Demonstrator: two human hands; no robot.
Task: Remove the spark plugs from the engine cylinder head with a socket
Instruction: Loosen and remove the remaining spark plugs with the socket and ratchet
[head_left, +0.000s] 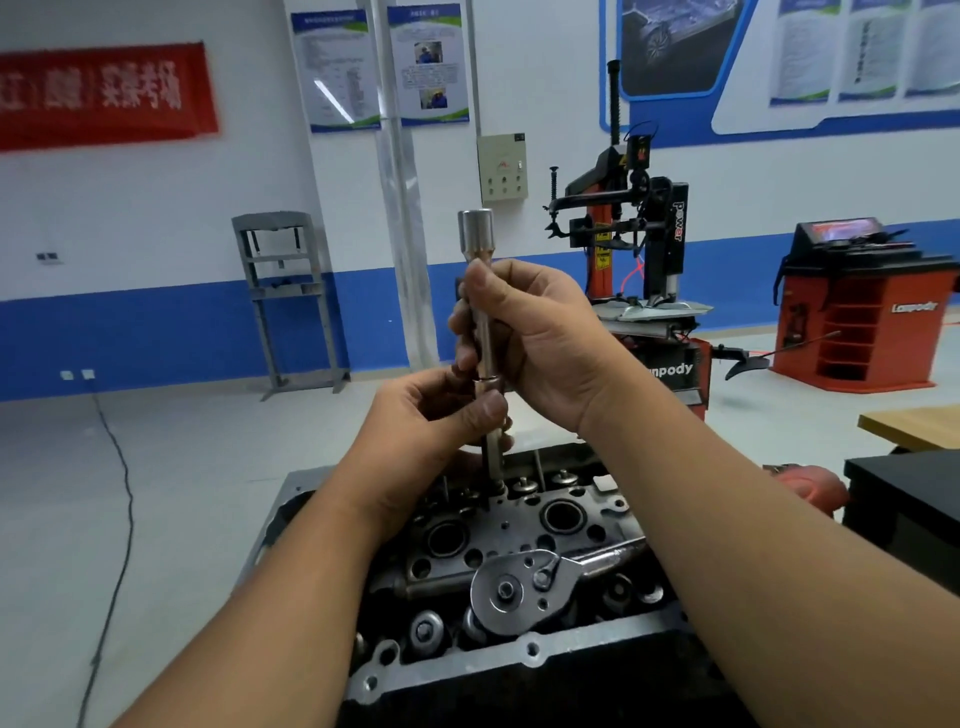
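The engine cylinder head (519, 525) lies in front of me, dark metal with round plug wells. A long chrome extension bar with a socket end (477, 234) stands upright above the head's far side. My right hand (524, 338) grips the bar's upper shaft. My left hand (441, 415) pinches the lower socket piece (488, 387) just below the joint. The tool's bottom end (492, 467) sits near the valve springs at the head's far edge. A ratchet wrench (519, 587) lies flat on the head's near side, untouched.
A red power tool (810, 486) and a black box (904, 499) sit to the right, with a wooden table edge (909, 426) behind. A tyre changer (639, 249) and a red wheel balancer (857, 306) stand further back. A cable (117, 493) runs across the floor at left.
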